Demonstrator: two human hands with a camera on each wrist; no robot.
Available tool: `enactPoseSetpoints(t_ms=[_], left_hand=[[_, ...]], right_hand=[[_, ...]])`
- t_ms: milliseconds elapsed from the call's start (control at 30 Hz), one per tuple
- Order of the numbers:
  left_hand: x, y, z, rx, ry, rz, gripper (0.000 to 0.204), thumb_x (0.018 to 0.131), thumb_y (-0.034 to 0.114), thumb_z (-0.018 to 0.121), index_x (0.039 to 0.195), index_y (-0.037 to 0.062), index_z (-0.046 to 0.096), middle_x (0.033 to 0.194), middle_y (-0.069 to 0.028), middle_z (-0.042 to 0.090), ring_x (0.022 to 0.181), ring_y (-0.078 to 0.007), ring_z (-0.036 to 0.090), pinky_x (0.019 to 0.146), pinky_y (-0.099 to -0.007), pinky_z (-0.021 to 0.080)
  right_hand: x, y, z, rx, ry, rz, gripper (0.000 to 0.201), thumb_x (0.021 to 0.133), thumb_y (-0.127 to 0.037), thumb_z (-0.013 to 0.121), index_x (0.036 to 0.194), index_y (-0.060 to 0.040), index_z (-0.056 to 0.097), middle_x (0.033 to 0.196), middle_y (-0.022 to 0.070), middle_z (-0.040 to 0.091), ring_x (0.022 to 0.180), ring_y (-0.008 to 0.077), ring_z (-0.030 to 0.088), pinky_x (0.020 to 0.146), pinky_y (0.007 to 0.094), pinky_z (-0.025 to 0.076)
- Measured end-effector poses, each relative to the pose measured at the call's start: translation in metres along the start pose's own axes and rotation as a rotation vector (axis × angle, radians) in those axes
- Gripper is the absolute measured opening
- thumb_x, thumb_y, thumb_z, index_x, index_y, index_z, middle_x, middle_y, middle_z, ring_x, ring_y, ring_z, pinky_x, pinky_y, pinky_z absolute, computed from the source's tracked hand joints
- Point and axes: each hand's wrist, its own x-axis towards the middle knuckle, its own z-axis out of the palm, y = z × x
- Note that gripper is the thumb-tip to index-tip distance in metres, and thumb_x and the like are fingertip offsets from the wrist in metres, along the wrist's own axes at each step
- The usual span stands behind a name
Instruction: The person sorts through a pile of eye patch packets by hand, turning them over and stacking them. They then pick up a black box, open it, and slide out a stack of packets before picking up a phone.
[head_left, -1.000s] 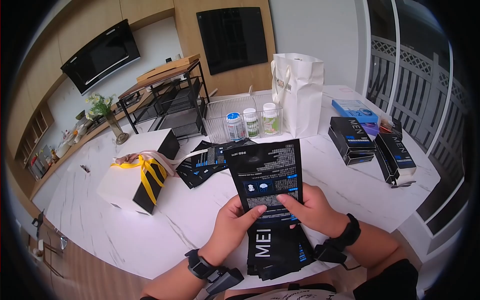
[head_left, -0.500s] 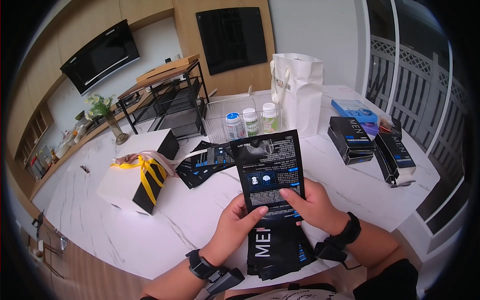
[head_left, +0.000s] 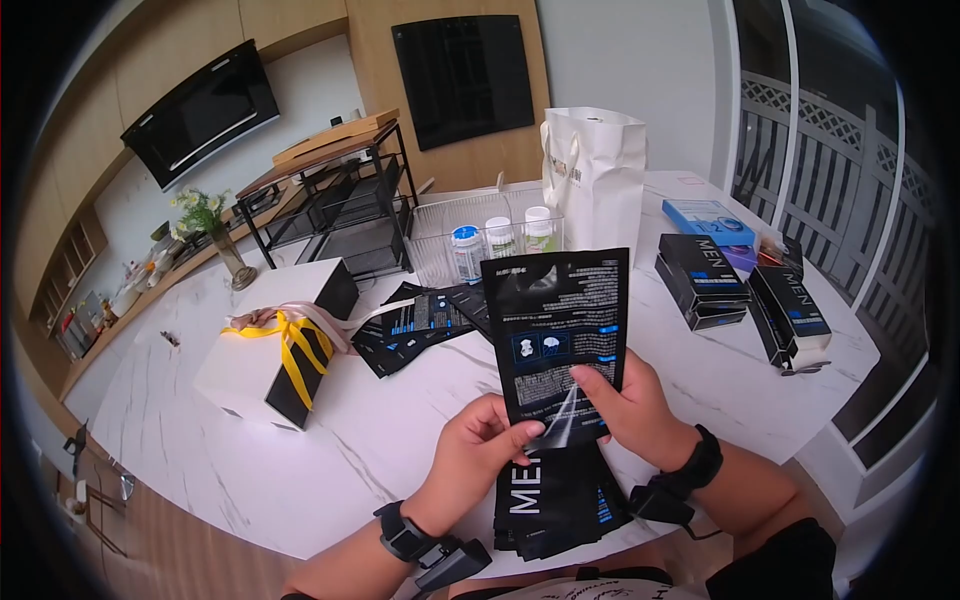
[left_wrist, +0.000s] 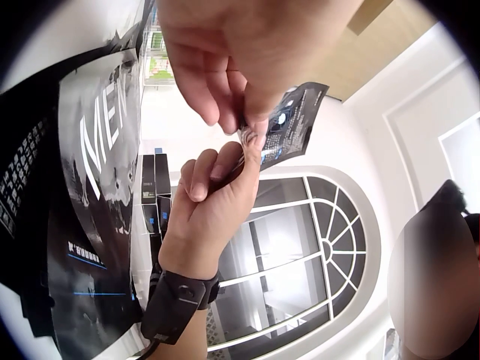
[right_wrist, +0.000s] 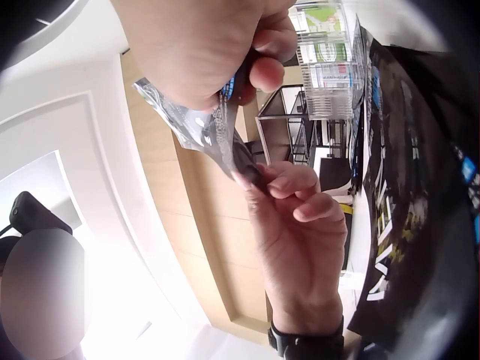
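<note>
A black pouch (head_left: 560, 345) with small white and blue print stands raised between both hands. My left hand (head_left: 478, 447) pinches its lower left corner between thumb and fingers. Around its lower right edge, my right hand (head_left: 632, 408) grips with the thumb on the printed face. Creases run across the pouch's lower part. Below the hands, at the table's front edge, lies a stack of black pouches (head_left: 560, 505) marked with large white letters. The left wrist view shows both hands on the pouch (left_wrist: 289, 127), and the right wrist view shows its shiny side (right_wrist: 196, 131).
More black pouches (head_left: 415, 325) lie fanned beside a white box (head_left: 250, 372) with yellow ribbon. Behind are a clear bin (head_left: 430, 240) with bottles, a white paper bag (head_left: 605, 200) and a black rack (head_left: 365, 235). Black boxes (head_left: 700, 280) lie at the right.
The raised pouch has moved to the right and slightly up, and its lower part now shows creases. My left hand has slid to its bottom corner; my right hand has shifted slightly right.
</note>
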Motion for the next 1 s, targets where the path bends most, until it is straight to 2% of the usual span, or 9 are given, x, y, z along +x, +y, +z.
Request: enactPoseSetpoints(t_ms=[67,133,167,300,433,500,600,667,1000], left_hand=[[0.004,-0.002,-0.004,-0.002,0.062,0.012,0.013,0.081,0.004,0.061,0.09,0.0012,0.053,0.082,-0.0037,0.059,0.069,-0.0078,0.057,0.056,-0.0187,0.05],[0.005,-0.004,-0.004,-0.022,0.056,-0.01,0.014,0.08,0.003,0.061,0.092,0.001,0.053,0.083,-0.004,0.06,0.07,-0.0081,0.057,0.057,-0.0192,0.05],[0.005,-0.005,-0.004,-0.041,0.046,-0.032,0.015,0.08,0.002,0.061,0.093,0.0008,0.053,0.084,-0.0043,0.06,0.071,-0.0084,0.057,0.058,-0.0198,0.05],[-0.003,0.006,0.004,-0.051,-0.125,-0.044,0.016,0.079,0.0,0.062,0.092,0.0022,0.052,0.084,-0.0023,0.059,0.071,-0.0056,0.056,0.062,-0.0191,0.049],[0.004,0.0,-0.003,-0.075,-0.013,0.058,0.015,0.079,0.0,0.062,0.09,0.0019,0.053,0.082,-0.0024,0.06,0.07,-0.006,0.056,0.063,-0.0193,0.049],[0.004,-0.001,-0.004,-0.053,0.007,0.033,0.016,0.079,0.0,0.062,0.091,0.0016,0.053,0.082,-0.0025,0.06,0.07,-0.0061,0.056,0.063,-0.0193,0.049],[-0.001,0.004,-0.001,0.006,-0.032,0.004,0.021,0.078,-0.001,0.062,0.096,0.0007,0.052,0.085,-0.0028,0.06,0.071,-0.0064,0.056,0.064,-0.0194,0.049],[-0.005,0.009,0.002,-0.076,-0.162,0.006,0.023,0.078,-0.001,0.062,0.099,0.0003,0.052,0.089,-0.0031,0.061,0.072,-0.0064,0.056,0.064,-0.0199,0.049],[0.003,0.01,-0.001,-0.195,-0.02,0.159,0.02,0.085,0.006,0.056,0.104,0.0016,0.049,0.093,-0.0028,0.059,0.085,-0.0086,0.056,0.079,-0.0214,0.044]], right_hand=[[-0.002,0.002,0.001,0.005,0.005,0.004,0.027,0.087,-0.023,0.054,0.102,0.0001,0.051,0.074,0.0028,0.059,0.05,0.0036,0.05,0.037,0.0187,0.039],[-0.003,0.01,0.002,-0.088,-0.016,-0.145,0.027,0.087,-0.023,0.054,0.1,0.0002,0.052,0.074,0.0045,0.06,0.053,0.0056,0.052,0.044,0.0214,0.042],[0.0,0.019,0.001,-0.099,0.012,-0.216,0.025,0.087,-0.021,0.054,0.1,0.0008,0.053,0.078,0.007,0.062,0.062,0.0089,0.056,0.057,0.0241,0.045],[0.0,0.005,0.0,-0.063,0.016,-0.098,0.024,0.087,-0.018,0.054,0.101,0.0015,0.052,0.084,0.008,0.062,0.074,0.0111,0.057,0.068,0.0254,0.045],[-0.001,0.012,0.001,-0.024,0.034,-0.185,0.023,0.087,-0.017,0.054,0.101,0.0015,0.052,0.085,0.008,0.063,0.074,0.0111,0.057,0.068,0.0253,0.045],[-0.002,0.011,0.0,-0.021,-0.07,-0.186,0.023,0.087,-0.016,0.055,0.101,0.0015,0.052,0.087,0.0081,0.063,0.076,0.0112,0.057,0.069,0.0254,0.045],[0.002,0.013,0.0,-0.028,-0.005,-0.256,0.023,0.087,-0.016,0.054,0.103,0.0011,0.052,0.086,0.0074,0.063,0.075,0.0106,0.057,0.069,0.025,0.045],[0.003,0.012,-0.001,-0.012,-0.032,-0.202,0.023,0.087,-0.015,0.054,0.103,0.0009,0.052,0.086,0.0068,0.063,0.075,0.0105,0.057,0.069,0.0246,0.045],[0.003,0.013,-0.003,0.082,-0.094,-0.075,0.024,0.087,-0.018,0.054,0.101,0.0012,0.053,0.084,0.0055,0.062,0.074,0.0076,0.056,0.066,0.0228,0.046]])
